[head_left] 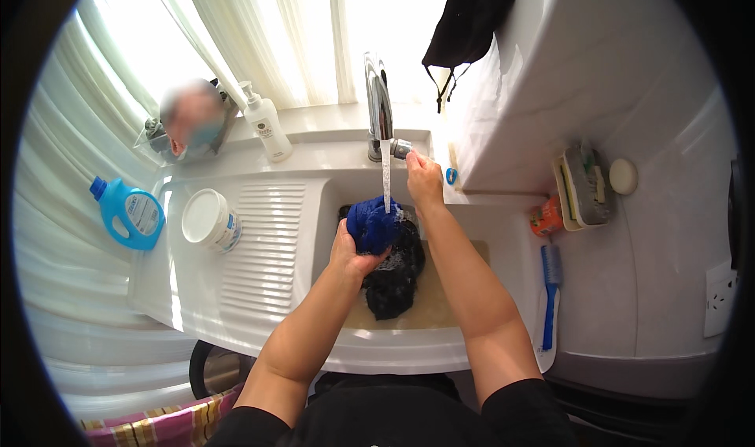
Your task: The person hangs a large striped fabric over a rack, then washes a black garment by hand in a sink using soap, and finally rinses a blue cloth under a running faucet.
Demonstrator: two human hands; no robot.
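My left hand is closed around a bunched blue cloth and holds it under the tap. A stream of water runs from the chrome faucet onto the cloth. My right hand grips the faucet handle at the spout's right side. Below the blue cloth, a wet black cloth lies in cloudy water in the white sink, with some suds on it. The underside of the blue cloth is hidden by my fingers.
Left of the basin, a ribbed washboard adjoins a white tub, a blue detergent bottle and a white pump bottle. On the right are a blue brush, an orange container and a caddy. A black mask hangs above.
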